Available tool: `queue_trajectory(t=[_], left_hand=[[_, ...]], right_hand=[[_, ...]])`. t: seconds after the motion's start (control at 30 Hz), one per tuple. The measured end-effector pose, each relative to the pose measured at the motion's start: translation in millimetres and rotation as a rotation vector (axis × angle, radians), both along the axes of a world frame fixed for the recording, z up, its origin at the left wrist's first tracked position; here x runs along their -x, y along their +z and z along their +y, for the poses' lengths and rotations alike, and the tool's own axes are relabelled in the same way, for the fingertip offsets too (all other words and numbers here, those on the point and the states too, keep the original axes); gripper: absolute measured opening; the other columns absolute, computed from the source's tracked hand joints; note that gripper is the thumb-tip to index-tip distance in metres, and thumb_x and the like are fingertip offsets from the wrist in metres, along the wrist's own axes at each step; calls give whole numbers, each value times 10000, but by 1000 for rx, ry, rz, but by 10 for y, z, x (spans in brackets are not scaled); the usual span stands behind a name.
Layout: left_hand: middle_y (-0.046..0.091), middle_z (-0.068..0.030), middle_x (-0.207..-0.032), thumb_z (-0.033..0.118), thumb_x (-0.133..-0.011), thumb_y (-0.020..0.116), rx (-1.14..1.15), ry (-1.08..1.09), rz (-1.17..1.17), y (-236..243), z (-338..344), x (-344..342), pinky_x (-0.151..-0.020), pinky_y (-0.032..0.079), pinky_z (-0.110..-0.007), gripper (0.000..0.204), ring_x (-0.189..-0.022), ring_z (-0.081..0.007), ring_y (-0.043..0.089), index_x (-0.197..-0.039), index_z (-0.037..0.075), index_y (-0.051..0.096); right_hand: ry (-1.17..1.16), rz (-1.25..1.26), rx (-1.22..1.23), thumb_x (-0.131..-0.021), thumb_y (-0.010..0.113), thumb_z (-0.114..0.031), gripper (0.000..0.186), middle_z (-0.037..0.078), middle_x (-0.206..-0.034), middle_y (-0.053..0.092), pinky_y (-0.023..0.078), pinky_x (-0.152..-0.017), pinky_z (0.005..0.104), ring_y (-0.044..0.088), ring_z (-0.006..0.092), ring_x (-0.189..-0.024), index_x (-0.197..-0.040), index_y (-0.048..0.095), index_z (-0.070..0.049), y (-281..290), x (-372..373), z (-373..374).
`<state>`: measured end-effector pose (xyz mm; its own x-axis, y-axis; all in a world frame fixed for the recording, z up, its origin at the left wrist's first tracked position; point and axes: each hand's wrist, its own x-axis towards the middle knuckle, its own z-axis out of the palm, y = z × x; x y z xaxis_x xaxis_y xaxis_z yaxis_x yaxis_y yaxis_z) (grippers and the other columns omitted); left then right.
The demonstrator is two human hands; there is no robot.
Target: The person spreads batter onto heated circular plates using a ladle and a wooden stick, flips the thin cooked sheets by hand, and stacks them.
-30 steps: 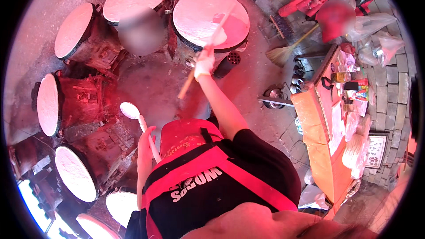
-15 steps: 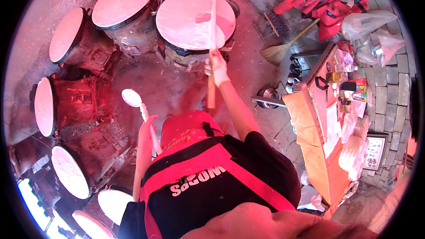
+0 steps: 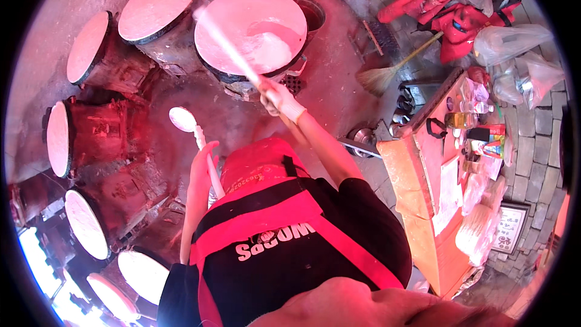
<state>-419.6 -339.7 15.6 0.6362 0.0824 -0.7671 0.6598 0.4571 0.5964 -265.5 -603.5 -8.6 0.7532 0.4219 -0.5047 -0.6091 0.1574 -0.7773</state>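
Note:
My right hand (image 3: pixel 279 97) is closed round the wooden handle of a long spreader (image 3: pixel 227 44). Its pale blade, blurred by motion, slants up and left across a round griddle (image 3: pixel 224 9) in front of me. A shiny, pale puddle of batter (image 3: pixel 270 51) covers the griddle's right and near part. To the left, my left hand (image 3: pixel 203 162) grips the handle of a ladle (image 3: pixel 182 119), whose round, white-coated bowl points away from me. That ladle is held above the floor, apart from the griddles. My red apron (image 3: pixel 260 163) is below both hands.
Several more round griddles on drum-like stoves curve round my left, such as one (image 3: pixel 158 7) beside the front griddle and another (image 3: pixel 59 139). At right stand a table (image 3: pixel 417 194) crowded with bottles and bags, a broom (image 3: pixel 387 72), and a metal pot (image 3: pixel 363 138).
The spreader has swung from upright to slanting left over the griddle, and my right hand has shifted slightly left and nearer. More batter shows. My left hand and the ladle have hardly moved.

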Motion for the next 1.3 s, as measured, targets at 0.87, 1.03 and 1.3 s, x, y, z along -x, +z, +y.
queue_trajectory(t=[0.87, 1.03, 1.3], left_hand=[[421, 20, -712, 165, -928, 543, 44, -26, -190, 585, 22, -506, -428, 294, -196, 175, -526, -45, 377, -1032, 37, 485], [447, -6, -746, 160, -935, 535, 78, -124, -184, 569, 147, -578, -427, 305, -187, 144, -528, -45, 378, -1004, 54, 466], [463, -13, -768, 168, -938, 536, 194, -250, -162, 616, 195, -589, -396, 279, -179, 141, -510, -35, 375, -990, 66, 452]], right_hand=[[-544, -112, 222, -886, 544, -144, 298, -75, -563, 407, 249, -330, 237, 326, 56, -367, -1180, 586, -175, -120, -226, 557], [-736, -226, 222, -918, 548, -228, 336, -90, -515, 334, 206, -323, 229, 274, 45, -340, -1254, 553, -219, -268, -196, 86], [-574, -276, 357, -925, 557, -255, 345, -77, -524, 379, 226, -325, 240, 314, 51, -356, -1259, 537, -170, -562, -399, 98]])
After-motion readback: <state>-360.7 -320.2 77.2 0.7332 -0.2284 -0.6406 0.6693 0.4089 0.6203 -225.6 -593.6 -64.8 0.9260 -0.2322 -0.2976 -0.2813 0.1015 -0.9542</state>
